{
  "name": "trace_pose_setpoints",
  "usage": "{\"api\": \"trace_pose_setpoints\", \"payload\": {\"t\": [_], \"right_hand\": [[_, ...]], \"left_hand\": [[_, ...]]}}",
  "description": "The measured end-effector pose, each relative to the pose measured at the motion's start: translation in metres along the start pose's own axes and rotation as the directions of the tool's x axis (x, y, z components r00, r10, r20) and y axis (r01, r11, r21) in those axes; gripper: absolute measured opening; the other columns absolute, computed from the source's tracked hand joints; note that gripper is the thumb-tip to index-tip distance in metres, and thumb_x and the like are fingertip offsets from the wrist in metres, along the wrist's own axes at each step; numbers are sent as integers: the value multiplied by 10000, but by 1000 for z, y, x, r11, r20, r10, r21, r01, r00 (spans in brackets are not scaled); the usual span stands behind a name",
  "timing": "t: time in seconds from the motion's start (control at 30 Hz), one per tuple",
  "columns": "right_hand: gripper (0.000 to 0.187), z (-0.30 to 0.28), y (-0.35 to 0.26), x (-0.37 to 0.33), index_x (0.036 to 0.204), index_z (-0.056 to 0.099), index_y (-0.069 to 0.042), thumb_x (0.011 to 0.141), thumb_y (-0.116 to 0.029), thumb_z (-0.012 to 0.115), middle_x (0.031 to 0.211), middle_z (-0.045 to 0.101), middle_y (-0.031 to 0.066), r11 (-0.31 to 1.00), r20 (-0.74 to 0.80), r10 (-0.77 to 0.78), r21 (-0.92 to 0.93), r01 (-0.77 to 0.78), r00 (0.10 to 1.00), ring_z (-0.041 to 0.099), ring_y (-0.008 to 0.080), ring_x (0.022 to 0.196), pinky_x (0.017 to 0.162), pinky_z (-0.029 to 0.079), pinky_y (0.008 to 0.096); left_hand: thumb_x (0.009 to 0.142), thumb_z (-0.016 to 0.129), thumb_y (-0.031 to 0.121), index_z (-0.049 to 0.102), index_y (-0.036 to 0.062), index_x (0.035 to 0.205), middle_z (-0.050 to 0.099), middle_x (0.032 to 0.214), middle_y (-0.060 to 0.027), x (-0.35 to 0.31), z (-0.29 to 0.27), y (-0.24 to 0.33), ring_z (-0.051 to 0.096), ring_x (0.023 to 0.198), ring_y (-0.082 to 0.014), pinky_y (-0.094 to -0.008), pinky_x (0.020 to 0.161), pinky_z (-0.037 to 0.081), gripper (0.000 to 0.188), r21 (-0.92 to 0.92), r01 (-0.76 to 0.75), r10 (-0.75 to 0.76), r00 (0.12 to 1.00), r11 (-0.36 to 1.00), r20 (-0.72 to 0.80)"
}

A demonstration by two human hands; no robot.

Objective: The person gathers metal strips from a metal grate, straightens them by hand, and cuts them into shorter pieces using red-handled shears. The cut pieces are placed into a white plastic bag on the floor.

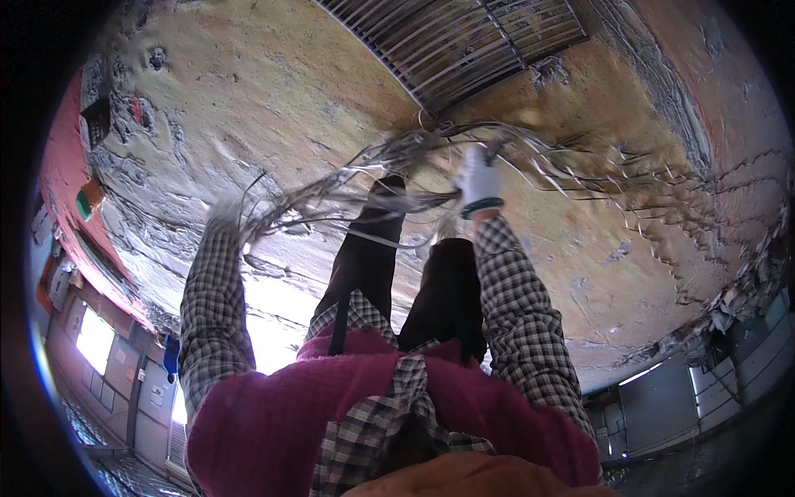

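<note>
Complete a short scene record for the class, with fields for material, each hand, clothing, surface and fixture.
Material: tangled thin greyish strips, partly motion-blurred
Left: left hand blurred at the strips' left side; grip unclear
Right: white-gloved right hand, closed on bunched strips
Clothing: checked sleeves, magenta vest, dark trousers
Surface: worn, yellowish floor
Fixture: slatted metal grate, beyond the hands

Strands [397,153] stretch between the left hand [224,219], blurred but seemingly touching them, and the right hand [479,178]; a grate [464,37] lies beyond.
</note>
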State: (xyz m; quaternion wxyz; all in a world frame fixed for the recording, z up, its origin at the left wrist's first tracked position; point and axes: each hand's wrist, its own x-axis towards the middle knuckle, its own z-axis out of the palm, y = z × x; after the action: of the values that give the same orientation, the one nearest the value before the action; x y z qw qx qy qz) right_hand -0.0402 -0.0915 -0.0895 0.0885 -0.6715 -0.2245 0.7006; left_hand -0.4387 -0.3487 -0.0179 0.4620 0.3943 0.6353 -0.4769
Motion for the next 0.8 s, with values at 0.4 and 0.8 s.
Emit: {"api": "trace_pose_setpoints", "payload": {"t": [0.4,0.8], "right_hand": [[386,-29,-97,42,682,424,-155,923,-457,440,515,309,-44,979,117,19,201,-42,993,298,97,408,410,338,299],[357,-200,-70,331,651,395,-149,901,-392,472,510,241,-40,994,-162,32,108,-15,986,228,126,395,403,246,305]], "left_hand": [[680,730,376,595,72,1049,609,765,-135,-20,-133,315,600,734,-222,-370,679,465,498,-645,-669,617,696,371,-367],[812,596,334,633,132,968,655,892,-123,154,-11,359,615,883,-306,-414,771,471,258,-659,-105,-42,978,745,-203]]}}
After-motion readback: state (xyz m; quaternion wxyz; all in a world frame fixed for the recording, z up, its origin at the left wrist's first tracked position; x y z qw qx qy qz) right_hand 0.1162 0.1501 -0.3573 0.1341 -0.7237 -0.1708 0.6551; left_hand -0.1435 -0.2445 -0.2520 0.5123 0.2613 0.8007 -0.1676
